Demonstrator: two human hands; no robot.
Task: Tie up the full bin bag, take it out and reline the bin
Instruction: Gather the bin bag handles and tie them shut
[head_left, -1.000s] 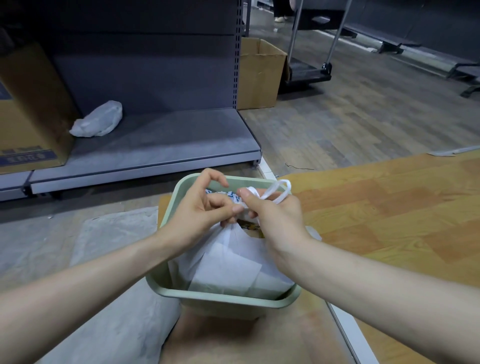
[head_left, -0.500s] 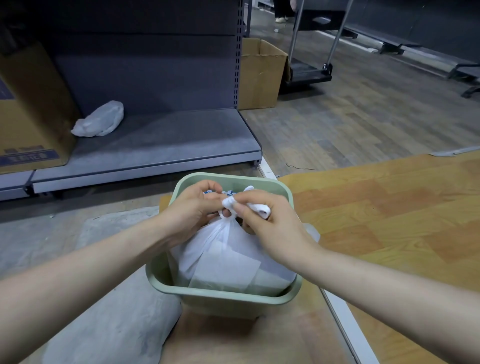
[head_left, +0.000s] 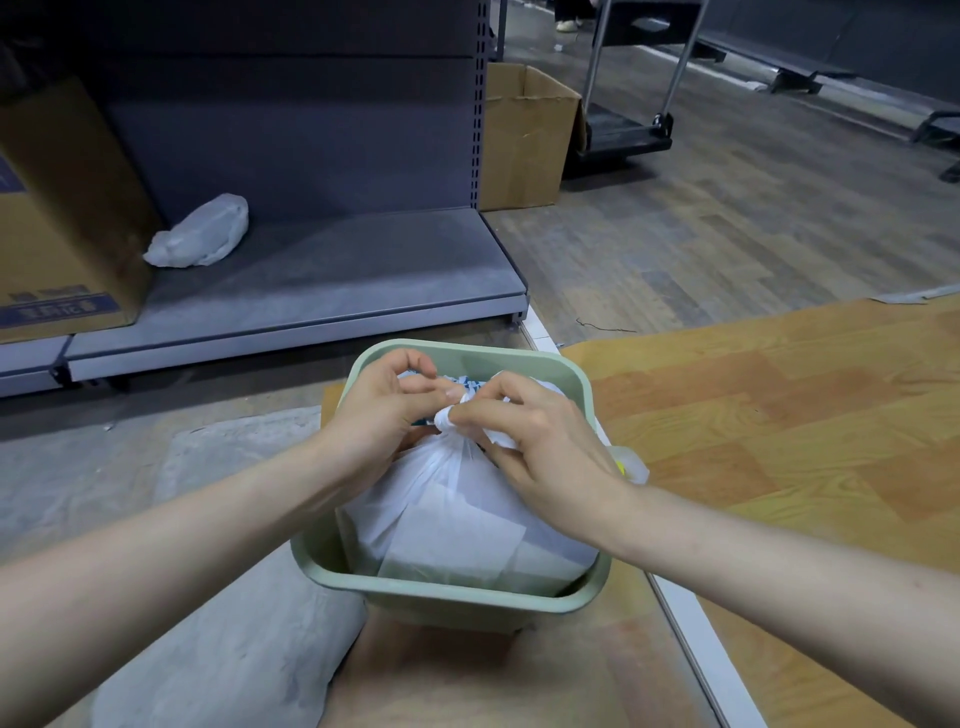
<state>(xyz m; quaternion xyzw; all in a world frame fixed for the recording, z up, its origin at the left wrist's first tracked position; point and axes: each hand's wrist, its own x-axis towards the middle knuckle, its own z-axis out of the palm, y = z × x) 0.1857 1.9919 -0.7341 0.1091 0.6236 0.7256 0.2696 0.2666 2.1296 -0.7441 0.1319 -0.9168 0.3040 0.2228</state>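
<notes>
A pale green plastic bin (head_left: 447, 597) with rounded corners stands on the floor, partly on a brown wooden floor mat (head_left: 779, 415) and close to its left edge. Inside the bin sits a full white plastic bin bag (head_left: 441, 519). The top of the bag is pulled together into a tight bunch near the far side of the bin.

The left hand (head_left: 384, 415) is curled, and its finger and thumb pinch the bunched top of the bag from the left. The right hand (head_left: 540, 436) is curled too, and it pinches the same bunch from the right and holds a crumpled bit of the bag under its fingers. The two hands touch at the bunch.

A grey metal shelf (head_left: 311, 291) stands behind the bin. A small crumpled white plastic bag (head_left: 200, 234) lies on the shelf near its back left. A big brown cardboard box (head_left: 57, 218) sits at the left end of the shelf. An open brown cardboard box (head_left: 524, 140) stands on the floor just beside the right end of the shelf.
</notes>
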